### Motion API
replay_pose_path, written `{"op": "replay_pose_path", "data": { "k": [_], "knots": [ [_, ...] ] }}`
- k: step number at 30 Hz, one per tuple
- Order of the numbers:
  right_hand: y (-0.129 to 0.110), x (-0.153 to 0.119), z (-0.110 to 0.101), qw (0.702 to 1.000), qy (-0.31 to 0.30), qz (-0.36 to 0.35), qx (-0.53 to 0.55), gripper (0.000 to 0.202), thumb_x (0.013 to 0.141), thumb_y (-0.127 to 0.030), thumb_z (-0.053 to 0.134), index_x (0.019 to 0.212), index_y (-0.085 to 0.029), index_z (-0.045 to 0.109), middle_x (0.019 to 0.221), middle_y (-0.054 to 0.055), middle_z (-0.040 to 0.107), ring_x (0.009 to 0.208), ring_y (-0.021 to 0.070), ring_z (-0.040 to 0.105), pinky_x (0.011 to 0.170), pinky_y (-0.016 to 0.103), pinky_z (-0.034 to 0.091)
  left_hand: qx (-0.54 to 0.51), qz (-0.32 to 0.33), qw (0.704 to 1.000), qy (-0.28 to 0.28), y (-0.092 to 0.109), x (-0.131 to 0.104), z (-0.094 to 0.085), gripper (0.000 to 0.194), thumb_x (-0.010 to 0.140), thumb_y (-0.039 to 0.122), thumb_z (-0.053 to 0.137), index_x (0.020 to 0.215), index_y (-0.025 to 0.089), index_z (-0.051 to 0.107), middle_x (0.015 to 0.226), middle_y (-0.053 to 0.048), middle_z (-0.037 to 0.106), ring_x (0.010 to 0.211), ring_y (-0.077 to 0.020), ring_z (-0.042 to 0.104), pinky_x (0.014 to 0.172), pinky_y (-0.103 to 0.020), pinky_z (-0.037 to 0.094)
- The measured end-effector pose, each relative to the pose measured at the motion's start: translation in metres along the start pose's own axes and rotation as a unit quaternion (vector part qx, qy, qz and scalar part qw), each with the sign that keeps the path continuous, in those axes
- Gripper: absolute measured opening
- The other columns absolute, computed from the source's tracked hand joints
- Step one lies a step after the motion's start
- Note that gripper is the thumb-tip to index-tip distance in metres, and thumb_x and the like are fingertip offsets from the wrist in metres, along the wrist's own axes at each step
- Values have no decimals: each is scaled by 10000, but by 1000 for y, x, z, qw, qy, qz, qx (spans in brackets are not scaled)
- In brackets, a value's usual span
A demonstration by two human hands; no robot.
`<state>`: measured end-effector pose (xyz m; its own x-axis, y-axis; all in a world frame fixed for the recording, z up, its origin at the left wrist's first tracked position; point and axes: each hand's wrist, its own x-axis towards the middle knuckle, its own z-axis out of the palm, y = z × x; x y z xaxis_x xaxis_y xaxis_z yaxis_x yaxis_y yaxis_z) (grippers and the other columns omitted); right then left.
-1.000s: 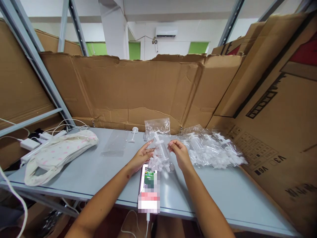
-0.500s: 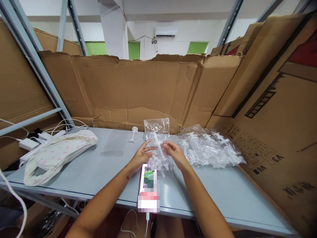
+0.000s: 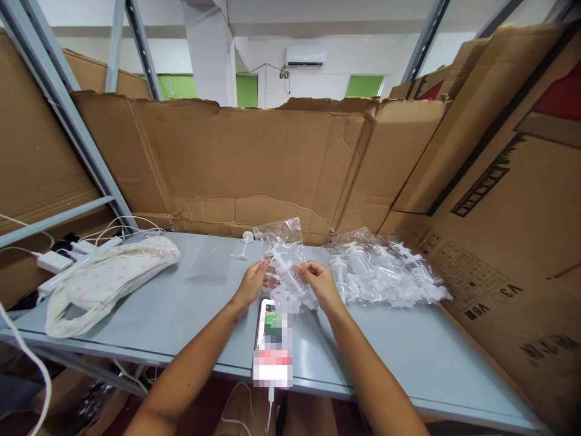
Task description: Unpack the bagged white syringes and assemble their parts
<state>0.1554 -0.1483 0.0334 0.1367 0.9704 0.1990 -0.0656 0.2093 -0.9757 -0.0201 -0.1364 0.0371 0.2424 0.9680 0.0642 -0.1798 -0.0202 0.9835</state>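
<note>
Between my hands is a clear plastic bag [image 3: 284, 233] holding a white syringe-like piece [image 3: 287, 270] and several small white plastic parts [image 3: 290, 301]. My left hand [image 3: 255, 281] pinches the bag's left side. On the opposite side, my right hand [image 3: 319, 280] grips the bag between thumb and fingers. The bag's open end points up and away from me. Behind my left hand lies a white plunger-shaped piece [image 3: 246, 245], beside a flat clear bag [image 3: 211, 262]. To the right is a pile of filled clear bags [image 3: 385, 269] with similar white parts.
A phone [image 3: 272, 345] on a charging cable lies at the grey table's [image 3: 190, 330] front edge. At left are a white fabric pouch [image 3: 113, 281] with pink spots and a power strip [image 3: 79, 266] with cables. Cardboard walls [image 3: 254, 157] enclose the back and sides.
The bag has tilted, its upper end shifting left, and the syringe-like piece inside now leans more. My left fingers have closed in on the bag's edge.
</note>
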Motion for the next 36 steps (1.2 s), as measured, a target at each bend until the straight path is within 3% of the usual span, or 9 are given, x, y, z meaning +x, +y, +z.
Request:
{"op": "replay_pose_path", "data": {
  "k": [5, 8, 11, 14, 17, 24, 28, 31, 36],
  "knots": [
    [-1, 1, -2, 999, 30, -11, 25, 332, 655, -481, 690, 554, -188, 569, 511, -37, 506, 485, 93, 405, 485, 232, 323, 11, 18, 1000, 4, 4, 4, 5, 629, 749, 617, 509, 1133, 119, 548, 836, -76, 639, 582, -131, 622, 508, -234, 468],
    [-3, 2, -6, 998, 11, 19, 60, 330, 686, -519, 655, 677, -190, 655, 691, 18, 645, 581, 119, 525, 561, 244, 413, 6, 25, 1000, 14, 7, 8, 5, 598, 764, 603, 501, 1115, 122, 560, 822, -70, 640, 564, -118, 610, 504, -226, 466],
    [-4, 5, -12, 994, -7, 49, 97, 387, 704, -569, 618, 777, -194, 683, 825, 60, 685, 655, 147, 586, 612, 268, 465, -2, 23, 999, 37, 13, 13, 4, 559, 791, 578, 486, 1123, 134, 553, 813, -65, 644, 560, -117, 617, 510, -218, 467],
    [-7, 6, -17, 989, -54, 63, 124, 462, 727, -612, 566, 920, -209, 680, 893, 74, 679, 717, 170, 603, 631, 288, 497, -18, 24, 997, 72, 22, 17, 0, 520, 823, 548, 462, 1147, 147, 535, 849, -73, 652, 586, -118, 636, 527, -206, 472],
    [-10, 4, -17, 980, -138, 57, 130, 494, 732, -605, 570, 1049, -233, 640, 960, 70, 667, 830, 198, 609, 703, 321, 515, -31, 35, 995, 89, 33, 19, -2, 502, 837, 530, 454, 1174, 163, 516, 914, -85, 656, 618, -121, 649, 549, -207, 483],
    [-10, 0, -18, 970, -229, 48, 72, 470, 701, -487, 674, 1101, -249, 606, 1047, 44, 653, 915, 208, 596, 769, 315, 467, 12, 10, 1000, -3, 45, 20, 6, 489, 831, 522, 469, 1148, 159, 550, 871, -79, 661, 567, -106, 628, 518, -196, 475],
    [-9, 1, -18, 971, -229, 26, 71, 451, 704, -411, 697, 1114, -254, 592, 1097, 35, 644, 988, 225, 584, 859, 337, 429, 22, 11, 999, -31, 40, 21, 14, 497, 835, 524, 459, 1177, 170, 535, 871, -70, 647, 573, -103, 626, 504, -186, 468],
    [-8, 2, -18, 976, -207, 20, 69, 426, 717, -370, 695, 1114, -253, 595, 1102, 37, 640, 985, 221, 587, 854, 329, 428, 20, 38, 999, -31, 37, 25, 17, 478, 830, 494, 491, 1198, 189, 511, 945, -73, 636, 600, -104, 625, 546, -216, 495],
    [-9, 2, -20, 979, -194, 26, 55, 409, 726, -379, 684, 1100, -234, 606, 1060, 43, 651, 931, 212, 597, 802, 311, 439, -1, 160, 987, 29, 46, 35, 17, 582, 780, 285, 622, 1304, 237, 375, 1060, -85, 611, 800, -134, 627, 755, -302, 519]
  ]
}}
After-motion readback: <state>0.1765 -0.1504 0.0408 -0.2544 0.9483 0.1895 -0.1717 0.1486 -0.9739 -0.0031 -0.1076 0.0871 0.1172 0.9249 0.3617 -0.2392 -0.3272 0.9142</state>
